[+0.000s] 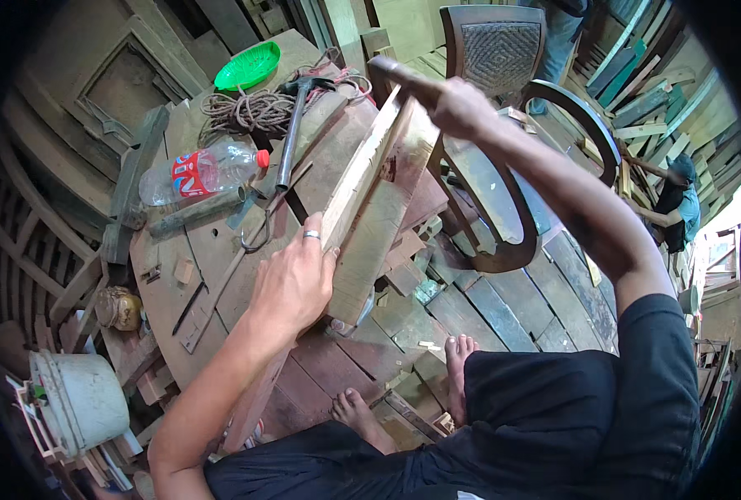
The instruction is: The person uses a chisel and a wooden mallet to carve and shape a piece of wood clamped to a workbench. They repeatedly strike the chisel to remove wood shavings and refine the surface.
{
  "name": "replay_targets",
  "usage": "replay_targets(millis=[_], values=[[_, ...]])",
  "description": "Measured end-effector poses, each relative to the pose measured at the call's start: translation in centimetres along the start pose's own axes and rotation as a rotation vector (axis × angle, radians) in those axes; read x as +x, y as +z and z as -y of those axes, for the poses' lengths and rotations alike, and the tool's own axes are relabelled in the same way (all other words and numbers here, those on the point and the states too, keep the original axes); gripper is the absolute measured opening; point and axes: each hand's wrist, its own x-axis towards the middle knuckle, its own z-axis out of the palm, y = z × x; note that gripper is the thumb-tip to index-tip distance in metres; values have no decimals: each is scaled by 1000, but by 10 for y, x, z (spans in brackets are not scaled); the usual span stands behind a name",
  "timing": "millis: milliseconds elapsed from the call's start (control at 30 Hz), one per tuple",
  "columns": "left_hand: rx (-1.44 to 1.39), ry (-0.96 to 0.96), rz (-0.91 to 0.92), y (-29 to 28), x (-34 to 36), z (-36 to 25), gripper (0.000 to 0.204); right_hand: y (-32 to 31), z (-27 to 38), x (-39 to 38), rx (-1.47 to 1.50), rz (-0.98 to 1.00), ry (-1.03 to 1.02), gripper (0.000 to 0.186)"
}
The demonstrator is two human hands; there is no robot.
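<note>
My left hand (291,287) is closed on a long pale strip of wood (349,187), which slants away from me along the edge of a wooden plank (370,250). My right hand (458,112) is closed around a dark, bar-like tool (394,72) at the far end of the strip; what exactly the tool is, I cannot tell. Left of the strip a hammer (291,142) lies with a coil of rope (224,115), a metal hook (256,242) and a plastic bottle (208,175) on the worktable (191,321).
A green basket (245,65) sits at the back of the table. A wooden chair (491,58) and curved frame (512,233) stand beyond the plank. A co-worker (674,212) crouches at the right; another person's leg (558,42) shows behind the chair. A white bucket (79,396) is lower left.
</note>
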Motion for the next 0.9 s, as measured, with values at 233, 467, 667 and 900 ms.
replay_targets(millis=[233,467,667,900], values=[[17,-51,11,-6,-10,8,51,-6,89,-65,282,16,-570,55],[33,-18,-8,0,-5,9,51,-18,58,-28,139,59,-161,55],[21,-10,-21,-3,-7,12,48,-12,91,-59,238,143,-455,54],[-47,-33,17,1,8,5,48,-4,48,-22,50,112,-83,41]])
